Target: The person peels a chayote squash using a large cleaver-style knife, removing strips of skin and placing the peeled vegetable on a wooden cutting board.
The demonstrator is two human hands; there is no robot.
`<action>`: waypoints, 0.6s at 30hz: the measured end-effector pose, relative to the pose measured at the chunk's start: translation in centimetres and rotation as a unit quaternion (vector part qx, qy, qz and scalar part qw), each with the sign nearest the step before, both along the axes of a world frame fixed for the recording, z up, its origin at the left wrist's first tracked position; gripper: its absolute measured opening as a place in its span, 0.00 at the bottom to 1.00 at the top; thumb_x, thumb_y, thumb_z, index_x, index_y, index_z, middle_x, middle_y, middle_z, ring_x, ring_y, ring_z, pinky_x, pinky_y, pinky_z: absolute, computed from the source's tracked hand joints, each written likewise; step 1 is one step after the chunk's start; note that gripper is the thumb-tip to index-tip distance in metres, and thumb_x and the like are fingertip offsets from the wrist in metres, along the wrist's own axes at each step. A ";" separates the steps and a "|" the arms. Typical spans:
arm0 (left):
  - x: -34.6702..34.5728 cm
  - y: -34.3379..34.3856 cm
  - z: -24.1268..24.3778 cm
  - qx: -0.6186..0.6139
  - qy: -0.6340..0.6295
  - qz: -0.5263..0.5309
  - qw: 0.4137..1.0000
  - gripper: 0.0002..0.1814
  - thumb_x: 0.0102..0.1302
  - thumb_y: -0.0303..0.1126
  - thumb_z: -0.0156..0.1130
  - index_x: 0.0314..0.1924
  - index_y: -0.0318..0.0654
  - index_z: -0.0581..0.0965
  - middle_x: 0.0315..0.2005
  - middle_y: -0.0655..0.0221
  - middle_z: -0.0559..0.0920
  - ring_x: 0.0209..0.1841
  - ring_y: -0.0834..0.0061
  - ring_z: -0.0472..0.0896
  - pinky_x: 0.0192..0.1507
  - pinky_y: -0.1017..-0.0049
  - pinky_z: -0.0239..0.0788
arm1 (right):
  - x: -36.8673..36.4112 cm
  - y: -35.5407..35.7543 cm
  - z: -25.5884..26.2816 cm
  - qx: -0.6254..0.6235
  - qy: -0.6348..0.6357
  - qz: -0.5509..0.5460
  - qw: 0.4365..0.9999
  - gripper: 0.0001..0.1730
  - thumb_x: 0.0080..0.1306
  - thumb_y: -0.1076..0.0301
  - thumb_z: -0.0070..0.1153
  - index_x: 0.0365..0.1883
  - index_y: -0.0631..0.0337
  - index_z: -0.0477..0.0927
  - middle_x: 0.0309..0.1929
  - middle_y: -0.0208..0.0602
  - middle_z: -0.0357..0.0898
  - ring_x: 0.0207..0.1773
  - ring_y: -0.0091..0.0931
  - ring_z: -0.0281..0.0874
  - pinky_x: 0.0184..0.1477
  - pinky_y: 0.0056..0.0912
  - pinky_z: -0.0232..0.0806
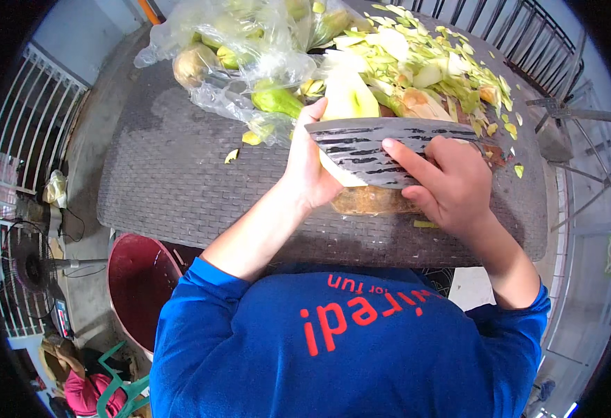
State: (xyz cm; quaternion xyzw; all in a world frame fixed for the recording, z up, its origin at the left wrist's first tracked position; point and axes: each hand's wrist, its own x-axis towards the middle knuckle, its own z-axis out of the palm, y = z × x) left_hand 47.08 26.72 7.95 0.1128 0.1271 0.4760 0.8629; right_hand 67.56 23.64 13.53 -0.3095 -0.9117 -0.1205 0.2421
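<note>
My left hand holds a peeled pale piece of green fruit or vegetable, its lower edge showing beside the palm. A wide cleaver with a dark, streaked blade lies across that piece. My right hand grips the cleaver at its right end, the index finger laid along the blade; the handle is hidden in the hand. Below the blade shows the edge of a wooden cutting board. Just beyond the blade are a cut pale piece with a yellow-green centre and a browned, partly peeled one.
Peelings are heaped on the woven-texture table at the back right. A clear plastic bag of green produce lies at the back left. A red tub stands below the table's left edge. A person in pink is at lower left.
</note>
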 end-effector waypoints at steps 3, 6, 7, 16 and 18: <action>-0.2 0.0 -0.4 -0.004 -0.027 -0.024 0.999 0.35 0.67 0.60 0.40 0.58 0.38 0.72 0.51 0.59 0.79 0.53 0.62 0.78 0.58 0.59 0.67 | -0.1 -0.8 0.4 -0.004 -0.023 0.014 1.000 0.27 0.60 0.45 0.53 0.56 0.44 0.79 0.23 0.29 0.61 0.24 0.29 0.65 0.26 0.32 0.58; -0.4 0.1 -1.4 0.005 -0.079 -0.051 0.996 0.34 0.67 0.60 0.41 0.59 0.40 0.71 0.52 0.59 0.78 0.52 0.61 0.78 0.57 0.60 0.69 | -0.3 -0.8 0.1 0.016 -0.021 0.033 0.999 0.27 0.60 0.44 0.52 0.56 0.43 0.78 0.24 0.28 0.62 0.24 0.27 0.65 0.27 0.31 0.59; -0.4 0.0 -1.4 0.011 -0.075 -0.050 0.996 0.34 0.67 0.60 0.41 0.59 0.40 0.71 0.53 0.59 0.78 0.52 0.61 0.78 0.57 0.60 0.69 | -0.3 -0.7 0.0 0.027 -0.017 0.038 0.999 0.28 0.59 0.44 0.52 0.56 0.42 0.78 0.24 0.28 0.62 0.24 0.27 0.65 0.27 0.31 0.59; -0.7 0.1 -2.3 0.050 -0.124 -0.076 0.988 0.32 0.70 0.58 0.40 0.61 0.42 0.69 0.55 0.52 0.75 0.53 0.51 0.77 0.48 0.45 0.72 | -0.2 3.1 -0.7 0.093 -0.023 -0.009 0.995 0.26 0.59 0.46 0.54 0.56 0.38 0.78 0.23 0.28 0.64 0.25 0.28 0.67 0.26 0.32 0.61; -0.9 0.5 -2.1 0.038 -0.128 -0.119 0.984 0.33 0.70 0.59 0.39 0.61 0.42 0.68 0.54 0.48 0.74 0.51 0.48 0.77 0.45 0.47 0.74 | 0.6 5.1 -0.9 0.104 -0.038 -0.048 0.993 0.23 0.61 0.50 0.54 0.56 0.36 0.78 0.23 0.30 0.66 0.25 0.29 0.70 0.26 0.33 0.63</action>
